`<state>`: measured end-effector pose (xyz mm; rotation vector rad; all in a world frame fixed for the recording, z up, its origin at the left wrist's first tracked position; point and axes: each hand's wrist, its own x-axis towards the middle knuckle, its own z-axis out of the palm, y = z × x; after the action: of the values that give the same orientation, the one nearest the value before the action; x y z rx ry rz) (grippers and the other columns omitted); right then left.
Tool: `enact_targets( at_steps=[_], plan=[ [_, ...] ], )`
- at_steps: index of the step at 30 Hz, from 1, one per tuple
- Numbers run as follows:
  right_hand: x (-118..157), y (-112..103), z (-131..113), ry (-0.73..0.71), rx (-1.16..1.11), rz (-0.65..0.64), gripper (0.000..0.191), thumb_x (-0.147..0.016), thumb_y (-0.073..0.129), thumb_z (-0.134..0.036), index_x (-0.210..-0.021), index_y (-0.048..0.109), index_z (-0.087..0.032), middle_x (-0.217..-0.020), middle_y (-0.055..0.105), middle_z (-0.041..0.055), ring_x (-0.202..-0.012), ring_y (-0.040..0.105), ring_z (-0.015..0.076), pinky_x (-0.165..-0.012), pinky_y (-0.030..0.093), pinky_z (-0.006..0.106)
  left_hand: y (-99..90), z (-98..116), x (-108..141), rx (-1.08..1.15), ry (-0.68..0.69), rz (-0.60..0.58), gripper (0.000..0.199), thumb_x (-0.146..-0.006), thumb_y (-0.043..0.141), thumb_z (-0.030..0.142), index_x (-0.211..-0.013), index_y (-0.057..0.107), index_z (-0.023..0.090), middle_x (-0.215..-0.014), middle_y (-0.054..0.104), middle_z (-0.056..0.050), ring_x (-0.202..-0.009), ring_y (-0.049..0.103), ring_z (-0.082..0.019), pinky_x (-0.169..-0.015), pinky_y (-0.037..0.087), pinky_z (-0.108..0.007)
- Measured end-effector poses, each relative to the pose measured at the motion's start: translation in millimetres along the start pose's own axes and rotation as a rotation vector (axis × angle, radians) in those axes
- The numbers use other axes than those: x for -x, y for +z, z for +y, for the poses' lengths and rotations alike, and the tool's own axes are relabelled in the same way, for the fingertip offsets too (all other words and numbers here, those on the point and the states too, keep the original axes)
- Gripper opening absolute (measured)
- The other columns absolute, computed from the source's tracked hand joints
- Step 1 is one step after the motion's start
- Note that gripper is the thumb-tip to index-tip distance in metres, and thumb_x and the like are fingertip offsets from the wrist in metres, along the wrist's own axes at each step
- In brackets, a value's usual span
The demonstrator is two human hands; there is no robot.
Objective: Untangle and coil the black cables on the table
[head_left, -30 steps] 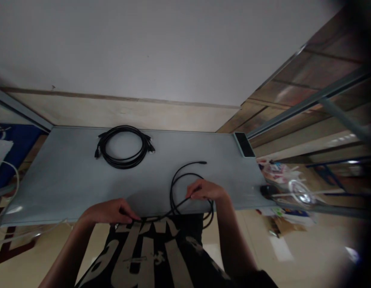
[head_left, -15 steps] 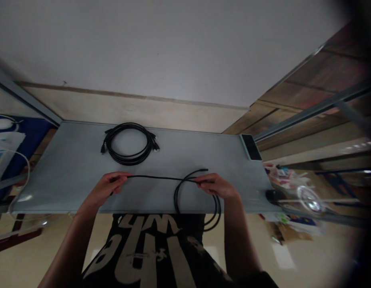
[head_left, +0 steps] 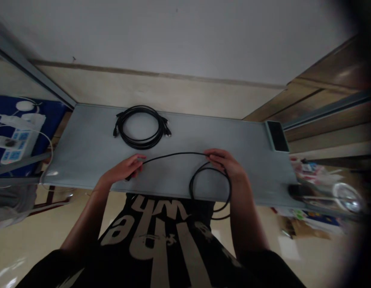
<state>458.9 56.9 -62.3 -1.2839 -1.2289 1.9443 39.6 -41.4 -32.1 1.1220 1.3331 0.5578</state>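
Because the left hand (head_left: 125,168) grips near one end and the right hand (head_left: 225,162) pinches farther along, the loose black cable (head_left: 179,153) spans between them, likely for control; slack loops lie near right, overhanging the table (head_left: 170,172). Black coil (head_left: 137,144) far left, phone (head_left: 277,136) far right, probably for working room. Count: two hands, one loose cable, one coil (strands unclear), one phone.
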Motion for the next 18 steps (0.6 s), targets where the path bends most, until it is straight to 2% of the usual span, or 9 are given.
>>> enact_targets(
  at_steps=[1,3,5,6,8,10,12,14,18],
  plan=[
    [-2,1,0,-0.029,-0.013,0.077,0.041,-0.074,0.080,-0.034,-0.111,0.076,-0.017,-0.074,0.066,0.0009,-0.042,0.034,0.0029,-0.035,0.018,0.018,3.7,3,-1,0.007,0.008,0.019,0.047,-0.088,0.065,0.040,-0.130,0.063,0.020,-0.076,0.062,-0.002,-0.053,0.051,-0.014,-0.044,0.036,-0.021],
    [-5,4,2,-0.032,-0.016,0.125,0.042,-0.075,0.079,-0.033,-0.113,0.075,-0.017,-0.074,0.065,0.0012,-0.042,0.034,0.0034,-0.034,0.018,0.019,11.8,9,-6,-0.007,0.080,0.097,0.045,-0.088,0.066,0.034,-0.130,0.065,0.018,-0.072,0.061,-0.002,-0.055,0.051,-0.014,-0.047,0.036,-0.020],
    [-8,5,2,0.021,0.007,0.067,0.036,-0.071,0.080,-0.031,-0.104,0.078,-0.016,-0.068,0.063,0.0003,-0.040,0.031,0.0031,-0.033,0.017,0.019,16.3,14,-10,-0.044,0.138,0.142,0.037,-0.085,0.068,0.030,-0.120,0.072,0.017,-0.074,0.065,-0.003,-0.061,0.054,-0.016,-0.051,0.038,-0.021],
    [-9,4,2,0.074,0.039,-0.005,0.033,-0.068,0.081,-0.030,-0.097,0.079,-0.014,-0.063,0.061,-0.0005,-0.039,0.030,0.0028,-0.033,0.016,0.019,16.2,17,-11,-0.066,0.145,0.118,0.031,-0.083,0.070,0.028,-0.112,0.075,0.017,-0.076,0.067,-0.005,-0.064,0.056,-0.016,-0.054,0.040,-0.021],
    [-12,3,-1,0.224,0.142,-0.218,0.027,-0.063,0.084,-0.028,-0.085,0.080,-0.012,-0.055,0.056,-0.0018,-0.037,0.029,0.0027,-0.033,0.016,0.018,11.4,21,-10,-0.099,0.102,-0.031,0.021,-0.079,0.074,0.027,-0.097,0.079,0.018,-0.079,0.071,-0.006,-0.070,0.060,-0.019,-0.059,0.044,-0.023],
    [-15,2,-6,0.354,0.250,-0.418,0.027,-0.063,0.085,-0.030,-0.082,0.081,-0.012,-0.051,0.053,-0.0024,-0.037,0.031,0.0031,-0.034,0.016,0.018,3.5,24,-6,-0.103,0.020,-0.242,0.016,-0.074,0.077,0.026,-0.089,0.080,0.020,-0.079,0.073,-0.005,-0.074,0.063,-0.020,-0.063,0.046,-0.025],
    [-16,2,-12,0.410,0.305,-0.523,0.030,-0.066,0.084,-0.032,-0.086,0.082,-0.011,-0.050,0.050,-0.0028,-0.038,0.032,0.0037,-0.035,0.015,0.018,-3.8,25,-1,-0.077,-0.054,-0.385,0.014,-0.072,0.080,0.024,-0.085,0.080,0.021,-0.074,0.071,-0.004,-0.069,0.062,-0.019,-0.059,0.044,-0.024],
    [-13,0,-17,0.336,0.244,-0.445,0.035,-0.068,0.083,-0.034,-0.095,0.082,-0.012,-0.050,0.047,-0.0040,-0.039,0.030,0.0039,-0.036,0.014,0.019,-8.4,24,4,0.014,-0.097,-0.374,0.014,-0.074,0.080,0.027,-0.085,0.079,0.019,-0.061,0.062,-0.002,-0.054,0.052,-0.014,-0.048,0.035,-0.020],
    [5,-8,-20,-0.040,-0.022,0.002,0.058,-0.071,0.078,-0.036,-0.126,0.072,-0.021,-0.065,0.053,-0.0012,-0.043,0.023,0.0048,-0.038,0.013,0.023,-11.0,17,8,0.424,-0.061,0.003,0.020,-0.084,0.073,0.036,-0.087,0.070,0.017,-0.054,0.034,0.007,-0.039,0.023,-0.006,-0.038,0.014,-0.018]
  ],
)
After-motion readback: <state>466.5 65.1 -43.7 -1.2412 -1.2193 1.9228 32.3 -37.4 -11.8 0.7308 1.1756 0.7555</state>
